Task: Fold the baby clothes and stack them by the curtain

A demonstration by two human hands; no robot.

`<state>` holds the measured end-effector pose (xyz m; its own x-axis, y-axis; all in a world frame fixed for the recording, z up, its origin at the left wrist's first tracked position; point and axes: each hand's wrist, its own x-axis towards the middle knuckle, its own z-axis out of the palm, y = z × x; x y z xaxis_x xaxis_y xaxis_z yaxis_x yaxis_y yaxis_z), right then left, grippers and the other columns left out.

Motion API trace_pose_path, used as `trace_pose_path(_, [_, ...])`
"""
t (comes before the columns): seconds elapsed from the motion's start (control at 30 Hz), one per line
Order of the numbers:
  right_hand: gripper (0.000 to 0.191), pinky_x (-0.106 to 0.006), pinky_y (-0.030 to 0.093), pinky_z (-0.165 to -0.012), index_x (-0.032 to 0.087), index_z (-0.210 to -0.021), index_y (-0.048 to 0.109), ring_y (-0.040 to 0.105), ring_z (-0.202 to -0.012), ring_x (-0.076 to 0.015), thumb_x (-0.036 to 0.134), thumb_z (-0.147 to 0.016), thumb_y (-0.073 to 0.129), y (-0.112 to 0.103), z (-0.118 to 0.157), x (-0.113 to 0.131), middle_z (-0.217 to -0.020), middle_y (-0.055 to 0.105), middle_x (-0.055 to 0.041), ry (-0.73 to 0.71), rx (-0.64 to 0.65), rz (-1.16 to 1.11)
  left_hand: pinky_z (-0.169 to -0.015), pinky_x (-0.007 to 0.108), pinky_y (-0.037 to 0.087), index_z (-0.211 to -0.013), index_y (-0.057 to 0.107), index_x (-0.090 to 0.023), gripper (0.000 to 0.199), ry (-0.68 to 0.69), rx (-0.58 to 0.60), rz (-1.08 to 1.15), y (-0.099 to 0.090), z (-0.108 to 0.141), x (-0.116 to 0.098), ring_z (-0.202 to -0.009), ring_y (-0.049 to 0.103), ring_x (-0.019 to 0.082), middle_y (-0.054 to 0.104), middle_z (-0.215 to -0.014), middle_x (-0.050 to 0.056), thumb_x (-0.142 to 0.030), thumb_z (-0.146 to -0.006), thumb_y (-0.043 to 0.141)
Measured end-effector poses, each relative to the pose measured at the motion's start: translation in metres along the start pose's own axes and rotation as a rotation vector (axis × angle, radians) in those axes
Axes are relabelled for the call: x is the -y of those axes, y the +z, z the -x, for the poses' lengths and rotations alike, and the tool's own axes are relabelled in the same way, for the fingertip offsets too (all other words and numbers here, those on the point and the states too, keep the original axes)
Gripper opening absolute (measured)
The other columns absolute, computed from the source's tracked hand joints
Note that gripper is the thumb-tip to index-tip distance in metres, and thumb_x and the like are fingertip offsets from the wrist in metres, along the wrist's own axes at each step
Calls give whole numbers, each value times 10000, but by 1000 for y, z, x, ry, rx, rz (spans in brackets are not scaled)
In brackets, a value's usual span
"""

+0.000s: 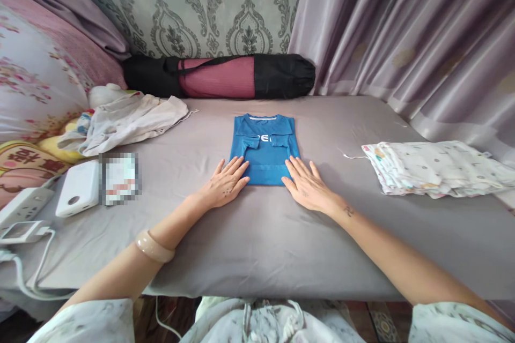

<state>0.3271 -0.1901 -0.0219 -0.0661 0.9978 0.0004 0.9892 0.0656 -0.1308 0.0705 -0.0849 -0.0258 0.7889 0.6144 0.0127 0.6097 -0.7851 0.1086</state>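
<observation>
A blue shirt [267, 158] lies folded into a narrow shape on the grey sheet, its collar at the far end and both sleeves turned in over the front, partly covering white letters. My left hand [225, 183] lies flat with fingers spread, fingertips on the near left edge of the shirt. On the opposite side, my right hand [308, 185] is also flat and spread, touching the near right edge. Neither hand grips the cloth. The shirt's near end shows between the two hands.
Folded patterned cloths [438, 168] lie at the right. A rolled mat [217, 77] rests against the wall. Left are a crumpled pale cloth [137, 118], a white power bank [78, 187], a blurred item [120, 178] and a power strip [26, 208] with cables.
</observation>
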Motion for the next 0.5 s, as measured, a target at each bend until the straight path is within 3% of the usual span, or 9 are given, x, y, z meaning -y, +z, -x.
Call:
trace_pose_path(0.1, [587, -563, 102, -1175, 195, -1532, 247, 92, -1475, -270, 459, -1011, 194, -2, -2, 8, -1606, 136, -97, -95, -27, 10, -1190, 513, 103, -1509, 297, -225, 582, 85, -44, -17, -2, -5, -10, -1474, 153, 257, 244, -1583, 87, -491, -1007, 164])
trace_pose_path(0.27, [522, -565, 151, -1166, 259, -1508, 316, 114, -1472, -278, 425, -1019, 239, -5, -1, 17, -1594, 207, -80, -183, 44, -12, -1171, 538, 149, -1507, 284, -297, 552, 152, 16, 9, 1, -10, -16, -1469, 169, 269, 266, -1579, 70, -503, -1005, 181])
trace_pose_path(0.5, [535, -568, 124, -1172, 220, -1508, 314, 126, -1471, -276, 422, -1017, 244, -9, 0, 27, -1596, 194, -84, -254, 46, -42, -1191, 502, 133, -1504, 300, -168, 582, 107, -49, 4, 2, -11, -21, -1474, 149, 253, 264, -1573, 109, -451, -1013, 166])
